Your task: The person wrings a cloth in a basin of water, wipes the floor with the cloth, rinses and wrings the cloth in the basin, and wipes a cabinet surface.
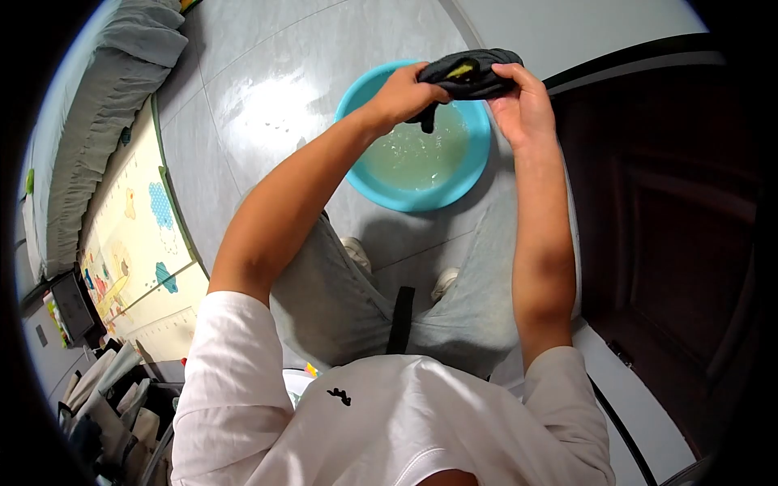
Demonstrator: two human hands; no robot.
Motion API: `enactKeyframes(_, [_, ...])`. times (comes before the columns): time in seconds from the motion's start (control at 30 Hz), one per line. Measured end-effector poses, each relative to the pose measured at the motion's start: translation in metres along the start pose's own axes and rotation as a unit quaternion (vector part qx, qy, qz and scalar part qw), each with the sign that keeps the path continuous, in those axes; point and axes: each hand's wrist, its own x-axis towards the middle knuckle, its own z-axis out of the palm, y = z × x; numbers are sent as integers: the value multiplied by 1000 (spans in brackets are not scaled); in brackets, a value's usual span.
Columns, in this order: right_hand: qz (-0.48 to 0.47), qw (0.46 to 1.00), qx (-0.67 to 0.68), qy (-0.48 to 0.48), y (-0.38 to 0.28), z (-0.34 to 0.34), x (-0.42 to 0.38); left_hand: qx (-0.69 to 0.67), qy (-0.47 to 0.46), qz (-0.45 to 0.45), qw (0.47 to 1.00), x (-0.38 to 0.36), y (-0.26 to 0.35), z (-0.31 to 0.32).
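Observation:
A bunched dark grey cloth (493, 73) with a yellow-green patch is held up between my two hands. My left hand (408, 95) is closed around its left end, and a short dark flap hangs below those fingers. At the right end, my right hand (525, 104) grips it with the thumb over the top. Under the cloth, a light blue basin (421, 199) stands on the floor. Cloudy, bubbly water (413, 162) fills part of it. The cloth overlaps the basin's far rim in this view.
Grey tiled floor (267, 105) surrounds the basin. A dark brown panelled wooden piece (656, 211) stands close on the right. On the left are a patterned play mat (138, 235) and a fabric-draped piece of furniture (97, 121). My knees flank the space before the basin.

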Motion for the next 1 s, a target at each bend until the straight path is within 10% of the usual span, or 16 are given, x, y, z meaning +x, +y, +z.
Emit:
enactKeyframes(0.3, [140, 904, -402, 40, -7, -17, 1, -138, 8, 25, 990, -8, 23, -7])
enactKeyframes(0.4, [41, 852, -516, 79, 4, -16, -3, -153, -6, 22, 988, -6, 23, -7])
enactKeyframes(0.73, [-156, 891, -419, -76, 3, -11, 1, -175, -4, 10, 985, -8, 24, -7])
enactKeyframes(1.0, [-88, 916, -380, -92, 11, 2, 0, -320, -20, -3, 947, -8, 28, -6])
